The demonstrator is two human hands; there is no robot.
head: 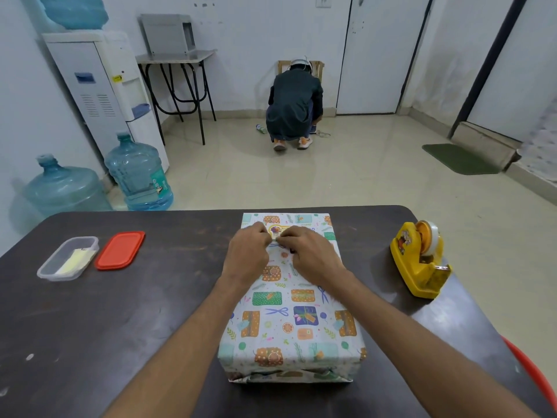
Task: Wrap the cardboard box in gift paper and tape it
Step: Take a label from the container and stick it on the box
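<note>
The paper-covered cardboard box [294, 324] lies centred on the dark table [126, 333], fully wrapped. My left hand [248, 256] and right hand [312, 256] pinch a small piece [278, 239] (tape or sticker, unclear) atop its far end; only final sealing seems left.

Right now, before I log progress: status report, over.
Left hand and right hand pinch a small piece, tape or sticker unclear, atop the wrapped box. Tape dispenser stands to the right, apart. Nothing blocks the hands.
</note>
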